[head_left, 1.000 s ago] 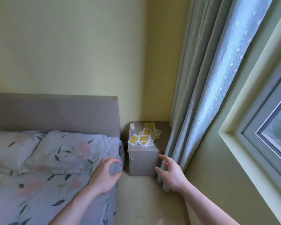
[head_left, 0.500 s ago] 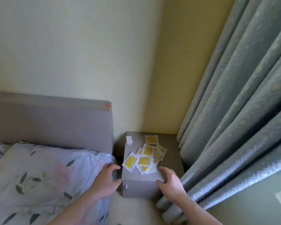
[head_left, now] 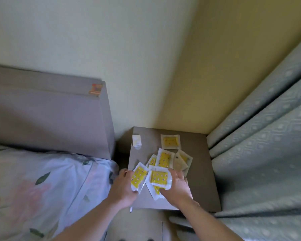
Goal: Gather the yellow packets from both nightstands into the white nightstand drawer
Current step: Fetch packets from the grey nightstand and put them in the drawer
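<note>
The main risk here is a slip. The yellow packets [head_left: 164, 159] are thin, glossy and overlapping, so a pinch on one is likely to drag its neighbours; those near the front edge of the grey nightstand [head_left: 201, 173] could slide off to the floor at the bottom of the frame or into the gap beside the bed [head_left: 42, 185] at lower left. Grabbing with both hands at once also means neither hand is free to steady the pile. One packet [head_left: 170, 141] sits apart near the back of the top, right of centre in the frame, and could be overlooked, as could the paler ones [head_left: 182, 160] lying partly under others. The small white box [head_left: 137, 140] at the back left of the top is not a packet and could get swept up by mistake.

The left hand [head_left: 124, 187] comes in from the lower middle of the frame, palm down, its fingers [head_left: 122, 173] curled around the near-left packet [head_left: 138, 178], which looks tilted up off the surface in its grip. The right hand [head_left: 176, 187] reaches in from the lower right, its fingers [head_left: 176, 173] bent over the edge of another packet [head_left: 159, 177], thumb tucked under; it seems to be closing on it, though whether it is lifted I cannot tell. No white nightstand or drawer is in view; all the packets lie on or just above this grey top, in the centre-right of the frame, beside the curtain [head_left: 261, 136].
</note>
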Action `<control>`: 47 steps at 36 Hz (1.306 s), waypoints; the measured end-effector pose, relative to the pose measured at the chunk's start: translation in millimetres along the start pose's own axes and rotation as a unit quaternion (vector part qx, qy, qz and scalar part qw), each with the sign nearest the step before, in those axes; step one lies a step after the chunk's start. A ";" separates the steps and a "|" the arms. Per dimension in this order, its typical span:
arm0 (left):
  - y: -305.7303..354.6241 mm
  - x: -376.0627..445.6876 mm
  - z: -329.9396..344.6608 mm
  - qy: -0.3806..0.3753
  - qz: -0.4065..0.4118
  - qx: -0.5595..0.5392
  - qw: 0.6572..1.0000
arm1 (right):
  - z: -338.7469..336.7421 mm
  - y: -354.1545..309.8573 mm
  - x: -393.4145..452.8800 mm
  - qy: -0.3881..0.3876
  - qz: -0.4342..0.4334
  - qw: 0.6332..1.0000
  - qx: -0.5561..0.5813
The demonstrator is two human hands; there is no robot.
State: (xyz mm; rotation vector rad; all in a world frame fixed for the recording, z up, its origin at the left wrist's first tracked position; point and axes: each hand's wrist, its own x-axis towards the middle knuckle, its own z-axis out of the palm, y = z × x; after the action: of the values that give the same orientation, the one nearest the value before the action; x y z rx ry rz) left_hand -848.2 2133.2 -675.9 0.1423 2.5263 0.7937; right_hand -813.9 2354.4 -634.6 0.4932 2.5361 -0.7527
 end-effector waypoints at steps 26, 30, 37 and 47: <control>-30.9 86.6 67.2 0.057 -0.112 0.055 0.991 | 61.7 36.9 92.3 0.046 -0.001 0.990 -0.135; -28.6 89.8 58.2 0.068 -0.104 -0.003 0.992 | 47.4 54.8 84.8 0.054 0.046 0.997 -0.014; 2.7 82.1 73.5 0.032 -0.139 0.005 0.990 | 26.1 52.4 98.2 0.076 0.106 0.964 0.230; 0.1 76.5 97.0 -0.008 -0.221 -0.095 0.971 | 35.4 39.5 117.7 0.095 0.141 0.946 0.275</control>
State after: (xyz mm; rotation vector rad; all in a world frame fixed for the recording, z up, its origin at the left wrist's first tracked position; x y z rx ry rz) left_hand -869.0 2201.0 -777.1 -0.4600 2.3195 0.8340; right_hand -883.6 2389.3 -737.6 1.1333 2.3183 -1.3564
